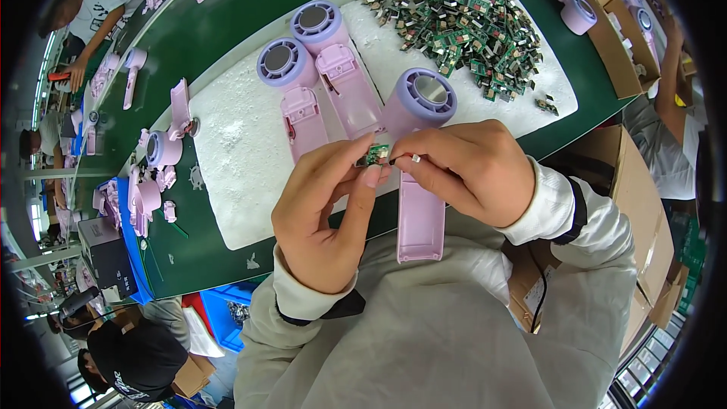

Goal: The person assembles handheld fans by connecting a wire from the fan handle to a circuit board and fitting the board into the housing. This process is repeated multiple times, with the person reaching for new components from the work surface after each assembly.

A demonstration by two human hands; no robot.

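Between the thumb and fingers of my left hand (326,208) is a small green circuit board (374,155). My right hand (473,170) pinches a thin wire lead with a small white connector (416,158), right beside the board; whether the two touch I cannot tell. Below my hands lies an open pink housing (421,220), joined to a round lilac fan head (420,98) with a grey disc in its middle. Just beyond, two more fan housings (352,95) lie side by side, with small wires inside.
A large heap of green circuit boards (477,34) covers the right of the white foam sheet (242,159), with a few boards (547,105) apart. Pink parts (164,149) lie at the left on the green table (219,261). A cardboard box (621,42) stands at the right edge. Other people work around.
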